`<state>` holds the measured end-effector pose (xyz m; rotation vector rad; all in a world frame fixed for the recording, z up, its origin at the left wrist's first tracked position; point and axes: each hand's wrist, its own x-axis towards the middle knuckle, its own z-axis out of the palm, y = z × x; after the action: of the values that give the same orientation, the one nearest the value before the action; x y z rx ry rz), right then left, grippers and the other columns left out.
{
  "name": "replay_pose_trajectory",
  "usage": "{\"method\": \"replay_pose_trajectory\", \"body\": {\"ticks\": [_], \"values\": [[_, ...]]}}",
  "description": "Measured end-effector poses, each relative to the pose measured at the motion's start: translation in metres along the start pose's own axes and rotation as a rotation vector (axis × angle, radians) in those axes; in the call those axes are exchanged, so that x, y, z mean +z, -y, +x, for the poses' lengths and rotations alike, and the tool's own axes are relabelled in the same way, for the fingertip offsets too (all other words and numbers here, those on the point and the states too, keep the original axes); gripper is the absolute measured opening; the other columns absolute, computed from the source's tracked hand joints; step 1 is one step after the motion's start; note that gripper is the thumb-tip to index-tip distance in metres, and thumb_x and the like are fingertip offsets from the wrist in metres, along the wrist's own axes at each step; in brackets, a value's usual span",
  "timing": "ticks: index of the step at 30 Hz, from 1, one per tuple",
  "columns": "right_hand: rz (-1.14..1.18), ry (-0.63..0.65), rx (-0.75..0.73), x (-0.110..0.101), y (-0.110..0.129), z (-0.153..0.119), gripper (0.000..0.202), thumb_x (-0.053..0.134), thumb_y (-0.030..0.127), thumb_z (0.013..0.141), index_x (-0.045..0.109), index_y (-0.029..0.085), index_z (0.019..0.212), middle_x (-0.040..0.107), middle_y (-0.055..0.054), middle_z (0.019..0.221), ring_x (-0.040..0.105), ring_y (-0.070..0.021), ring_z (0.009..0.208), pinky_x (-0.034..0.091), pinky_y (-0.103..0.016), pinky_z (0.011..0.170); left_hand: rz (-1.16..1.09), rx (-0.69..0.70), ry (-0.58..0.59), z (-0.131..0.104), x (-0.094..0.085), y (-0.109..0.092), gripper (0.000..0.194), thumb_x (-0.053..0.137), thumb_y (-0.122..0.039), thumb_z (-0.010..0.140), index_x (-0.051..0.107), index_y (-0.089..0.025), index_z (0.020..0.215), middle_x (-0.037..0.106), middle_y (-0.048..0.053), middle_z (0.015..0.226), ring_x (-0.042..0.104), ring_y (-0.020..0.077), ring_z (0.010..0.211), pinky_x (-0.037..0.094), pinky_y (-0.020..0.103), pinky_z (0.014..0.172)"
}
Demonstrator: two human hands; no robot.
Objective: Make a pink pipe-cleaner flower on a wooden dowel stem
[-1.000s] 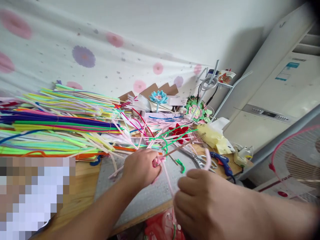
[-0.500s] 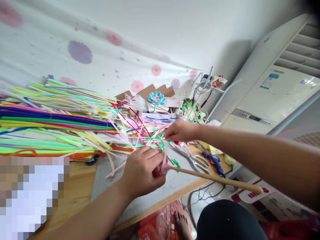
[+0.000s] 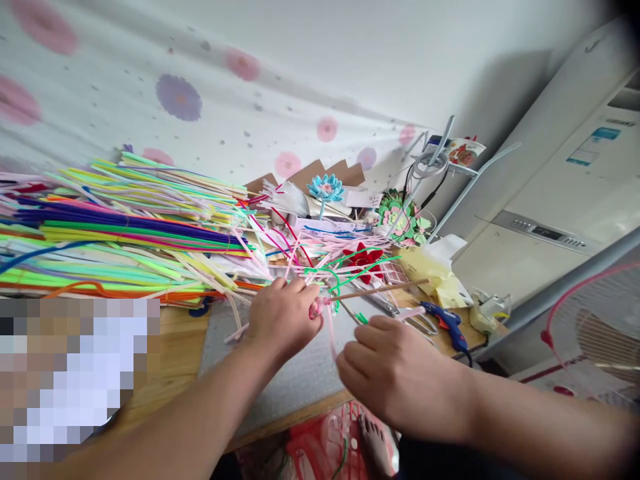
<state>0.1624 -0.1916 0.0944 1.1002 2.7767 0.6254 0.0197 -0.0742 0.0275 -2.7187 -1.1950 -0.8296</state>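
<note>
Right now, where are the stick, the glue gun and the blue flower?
Stick (image 3: 380, 291): head view, middle of its shaft.
Glue gun (image 3: 449, 321): head view, blue body.
Blue flower (image 3: 326, 189): head view, middle of the bloom.

Within the last half-second, right hand (image 3: 385, 377) dropped from over the red flower (image 3: 363, 262) toward the body, uncovering it; pink strand (image 3: 332, 333) swung downward with it, wooden stick (image 3: 380, 290) pivoted from near-right to far-right.

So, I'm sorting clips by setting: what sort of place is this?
Probably a small craft corner, perhaps at home: bundles of colored pipe cleaners lie on a wooden table, with a blue flower behind and a glue gun at the right.
</note>
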Motion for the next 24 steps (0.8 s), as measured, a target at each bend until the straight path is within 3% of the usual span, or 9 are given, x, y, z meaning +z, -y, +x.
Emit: {"method": "replay_pose_trajectory", "body": {"ticks": [3,7,10,13,16,19,24], "values": [[-0.015,-0.018,-0.079,-0.017,-0.011,0.038,0.025,0.045,0.015,0.091,0.06,0.017,0.071,0.061,-0.003,0.068,0.05,-0.0182,0.062,0.023,-0.034,0.054,0.005,0.069,0.009,-0.004,0.005,-0.004,0.02,0.05,-0.026,0.083,0.069,-0.021,0.089,0.069,0.009,0.086,0.058,0.0295,0.084,0.04,0.039,0.067],[-0.02,0.252,0.052,-0.037,-0.059,0.082,0.015,0.056,0.013,0.084,0.068,0.016,0.076,0.066,-0.004,0.075,0.053,-0.0158,0.066,0.023,-0.029,0.055,-0.046,0.133,0.025,-0.007,0.008,-0.008,0.013,0.057,-0.027,0.075,0.068,-0.021,0.074,0.068,0.009,0.076,0.058,0.0298,0.083,0.041,0.04,0.069],[0.16,0.306,0.198,-0.034,-0.098,0.091,0.011,0.061,0.017,0.081,0.071,0.018,0.078,0.067,-0.002,0.075,0.05,-0.0123,0.065,0.026,-0.027,0.056,-0.198,0.218,-0.04,-0.007,0.005,-0.008,0.014,0.058,-0.027,0.072,0.068,-0.021,0.081,0.069,0.007,0.081,0.059,0.0275,0.084,0.044,0.039,0.074],[0.368,0.292,0.288,-0.013,-0.119,0.077,0.012,0.062,0.021,0.083,0.072,0.017,0.08,0.066,0.0,0.07,0.051,-0.01,0.063,0.032,-0.024,0.058,-0.36,0.208,-0.121,-0.005,-0.001,-0.007,0.016,0.06,-0.025,0.07,0.064,-0.02,0.085,0.068,0.007,0.084,0.058,0.0247,0.083,0.044,0.037,0.076],[0.399,0.269,0.326,0.016,-0.117,0.051,0.017,0.056,0.021,0.088,0.071,0.016,0.083,0.069,0.0,0.073,0.055,-0.0092,0.064,0.035,-0.022,0.059,-0.455,0.09,-0.137,-0.003,-0.003,-0.005,0.019,0.064,-0.027,0.068,0.059,-0.02,0.085,0.064,0.003,0.078,0.058,0.0218,0.076,0.044,0.034,0.069],[0.364,0.214,0.367,0.039,-0.098,0.023,0.023,0.05,0.02,0.092,0.07,0.015,0.082,0.069,-0.003,0.075,0.055,-0.0106,0.064,0.033,-0.023,0.057,-0.481,-0.04,-0.118,-0.001,0.0,-0.001,0.02,0.063,-0.025,0.069,0.059,-0.022,0.088,0.064,0.001,0.077,0.059,0.0206,0.075,0.043,0.032,0.067],[0.189,0.094,0.326,0.046,-0.052,-0.009,0.022,0.044,0.013,0.092,0.065,0.015,0.082,0.064,-0.003,0.072,0.05,-0.0144,0.062,0.028,-0.03,0.056,-0.372,-0.148,-0.043,0.004,0.006,0.007,0.02,0.06,-0.027,0.074,0.063,-0.025,0.093,0.069,0.001,0.093,0.061,0.0233,0.088,0.043,0.034,0.075]]}}
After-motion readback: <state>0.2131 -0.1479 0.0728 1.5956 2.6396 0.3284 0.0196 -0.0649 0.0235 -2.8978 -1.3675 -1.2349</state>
